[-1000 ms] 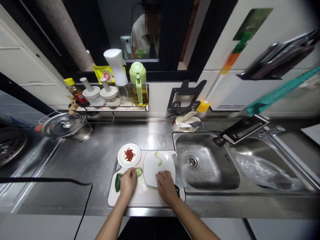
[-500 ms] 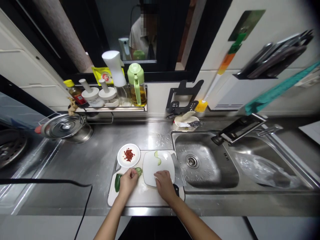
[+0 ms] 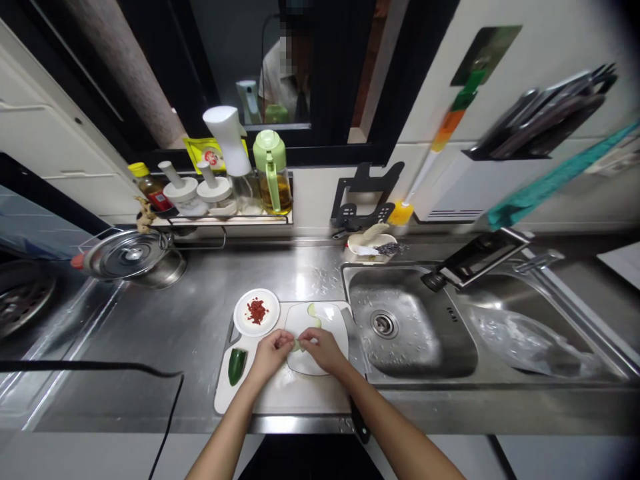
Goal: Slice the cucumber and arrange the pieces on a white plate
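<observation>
My left hand [image 3: 270,352] and my right hand [image 3: 323,348] meet over a white square plate [image 3: 327,321] that lies on a white cutting board [image 3: 280,393]. Both pinch a small pale green vegetable slice [image 3: 299,345] between their fingertips. Another pale slice [image 3: 313,312] lies at the far side of the plate. A dark green pepper piece [image 3: 237,365] rests on the board to the left of my left hand. A round white dish with chopped red chilli [image 3: 257,311] sits at the board's far left corner.
A steel sink [image 3: 415,327] with a black tap [image 3: 475,260] lies right of the board. A lidded pot [image 3: 133,257] stands at the left, a condiment rack [image 3: 220,193] at the back wall. A black cord [image 3: 125,370] runs across the counter. A knife handle [image 3: 360,423] pokes over the counter edge.
My left hand has left the pepper piece and carried a slice over the plate. My right hand has moved up from the plate's near edge to join it, uncovering the knife handle.
</observation>
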A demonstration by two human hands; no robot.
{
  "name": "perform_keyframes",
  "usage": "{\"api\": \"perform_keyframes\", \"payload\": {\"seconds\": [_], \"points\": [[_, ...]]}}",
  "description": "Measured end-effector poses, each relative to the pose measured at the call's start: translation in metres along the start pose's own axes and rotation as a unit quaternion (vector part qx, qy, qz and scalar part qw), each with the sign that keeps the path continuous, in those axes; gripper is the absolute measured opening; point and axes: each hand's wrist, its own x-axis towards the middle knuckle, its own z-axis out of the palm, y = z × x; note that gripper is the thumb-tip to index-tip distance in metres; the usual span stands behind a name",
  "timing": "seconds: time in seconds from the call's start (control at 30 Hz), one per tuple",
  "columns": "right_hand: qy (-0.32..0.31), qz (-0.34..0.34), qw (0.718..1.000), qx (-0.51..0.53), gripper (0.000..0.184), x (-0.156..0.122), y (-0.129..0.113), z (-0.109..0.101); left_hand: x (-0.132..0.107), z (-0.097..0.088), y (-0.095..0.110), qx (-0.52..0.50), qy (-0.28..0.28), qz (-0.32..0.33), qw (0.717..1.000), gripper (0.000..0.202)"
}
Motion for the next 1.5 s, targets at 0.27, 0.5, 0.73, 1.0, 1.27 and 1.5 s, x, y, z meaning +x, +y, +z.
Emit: {"api": "perform_keyframes", "payload": {"seconds": [0.27, 0.5, 0.73, 1.0, 1.27, 1.5], "points": [[-0.036, -0.006, 0.997, 0.064, 0.013, -0.002, -0.002, -0.021, 0.008, 0.022, 0.003, -0.155, -0.018, -0.178, 0.972, 0.046], [-0.096, 0.007, 0.986, 0.135, 0.013, -0.001, -0.001, -0.037, 0.011, 0.032, 0.009, -0.325, -0.080, -0.306, 0.891, 0.024], [-0.101, 0.027, 0.991, 0.083, 0.013, 0.008, 0.011, -0.048, 0.024, 0.031, 0.008, -0.342, -0.028, -0.268, 0.900, 0.031], [-0.079, 0.059, 0.995, -0.008, 0.017, 0.029, 0.028, -0.060, 0.038, 0.035, 0.005, -0.216, 0.027, -0.167, 0.962, 0.037], [-0.054, 0.043, 0.981, -0.180, 0.013, 0.056, 0.032, -0.069, 0.051, 0.046, 0.004, 0.023, 0.083, -0.080, 0.993, 0.021], [-0.062, 0.017, 0.948, -0.313, 0.015, 0.070, 0.022, -0.067, 0.058, 0.052, 0.009, 0.191, 0.132, -0.042, 0.972, 0.019]]}}
